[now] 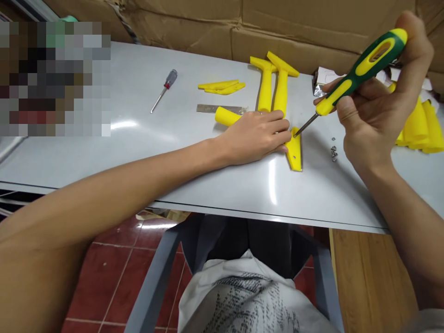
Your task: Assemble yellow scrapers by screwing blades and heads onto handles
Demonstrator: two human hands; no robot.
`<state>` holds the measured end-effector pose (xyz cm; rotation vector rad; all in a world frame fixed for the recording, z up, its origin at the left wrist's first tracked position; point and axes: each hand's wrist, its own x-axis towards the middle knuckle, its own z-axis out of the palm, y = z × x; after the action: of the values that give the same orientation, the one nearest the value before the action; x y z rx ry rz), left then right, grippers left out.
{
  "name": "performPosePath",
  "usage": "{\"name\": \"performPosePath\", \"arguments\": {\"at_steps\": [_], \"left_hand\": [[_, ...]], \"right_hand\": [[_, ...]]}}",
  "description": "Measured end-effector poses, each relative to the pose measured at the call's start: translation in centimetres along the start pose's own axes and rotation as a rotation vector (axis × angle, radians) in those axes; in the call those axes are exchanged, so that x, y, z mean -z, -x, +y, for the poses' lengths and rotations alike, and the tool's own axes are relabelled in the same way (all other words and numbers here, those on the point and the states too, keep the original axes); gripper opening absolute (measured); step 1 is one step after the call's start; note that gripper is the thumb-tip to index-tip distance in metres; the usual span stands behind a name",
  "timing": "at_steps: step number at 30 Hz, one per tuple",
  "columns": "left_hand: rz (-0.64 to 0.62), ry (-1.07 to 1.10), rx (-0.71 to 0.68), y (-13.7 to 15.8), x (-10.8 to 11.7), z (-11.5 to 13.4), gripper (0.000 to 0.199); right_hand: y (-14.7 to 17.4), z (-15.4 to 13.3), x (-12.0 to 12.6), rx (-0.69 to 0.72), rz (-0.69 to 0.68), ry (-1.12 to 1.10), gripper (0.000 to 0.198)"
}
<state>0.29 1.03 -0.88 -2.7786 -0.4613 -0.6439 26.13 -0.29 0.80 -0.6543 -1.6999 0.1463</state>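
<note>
My left hand [258,136] presses a yellow scraper [294,155] down on the table, its fingers closed over the handle. The scraper's wide head sticks out to the right, with a thin blade edge along its side and a hole near the front. In my right hand [374,111] is a green and yellow screwdriver [362,74], held slanted. Its tip meets the scraper head by the fingertips of my left hand; the screw there is too small to make out. Several small screws [334,152] lie on the table just left of my right hand.
Two yellow scrapers [274,85] lie behind my left hand. Nearby are yellow strips [222,87], a metal blade [217,109] and a small grey screwdriver [164,90]. More yellow handles [419,125] are piled at right. Cardboard boxes [194,27] line the white table's [121,152] back edge.
</note>
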Motion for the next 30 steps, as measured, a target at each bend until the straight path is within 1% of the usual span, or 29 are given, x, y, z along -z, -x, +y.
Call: {"name": "performPosePath", "arguments": {"at_steps": [4,7,9,12,16,18,22,23,26,27,30], "left_hand": [[0.011,-0.033,-0.009,0.0,0.0,0.0,0.047],[0.006,-0.020,-0.007,0.0,0.0,0.0,0.048],[0.010,0.006,0.001,0.0,0.0,0.0,0.048],[0.013,0.034,0.009,0.0,0.0,0.0,0.047],[0.007,0.027,-0.005,-0.1,0.0,0.0,0.047],[0.003,0.004,-0.013,-0.1,0.0,0.0,0.048],[0.006,-0.023,-0.026,-0.1,0.0,0.0,0.048],[0.006,-0.025,-0.030,-0.1,0.0,0.0,0.048],[0.003,-0.033,-0.033,-0.1,0.1,0.0,0.050],[0.004,-0.031,-0.030,-0.1,0.1,0.0,0.050],[0.014,0.002,-0.023,0.0,0.0,-0.1,0.049]], "right_hand": [[-0.2,-0.2,0.1,0.021,-0.015,0.023,0.087],[-0.4,-0.4,0.3,-0.020,-0.053,0.041,0.078],[-0.5,-0.7,0.4,-0.008,-0.093,0.033,0.076],[-0.6,-1.3,0.4,0.011,-0.101,0.035,0.076],[-0.6,-1.1,0.3,-0.017,-0.095,0.065,0.079],[-0.7,-0.6,0.4,0.003,-0.089,0.048,0.080],[-0.9,-0.3,0.8,0.102,-0.119,-0.026,0.079],[-0.9,-0.5,0.8,0.093,-0.129,-0.028,0.078],[-1.0,-1.4,0.9,0.003,-0.148,0.008,0.068],[-1.1,-1.6,0.9,-0.003,-0.157,0.016,0.066],[-1.1,-1.7,0.9,0.053,-0.171,-0.008,0.069]]}}
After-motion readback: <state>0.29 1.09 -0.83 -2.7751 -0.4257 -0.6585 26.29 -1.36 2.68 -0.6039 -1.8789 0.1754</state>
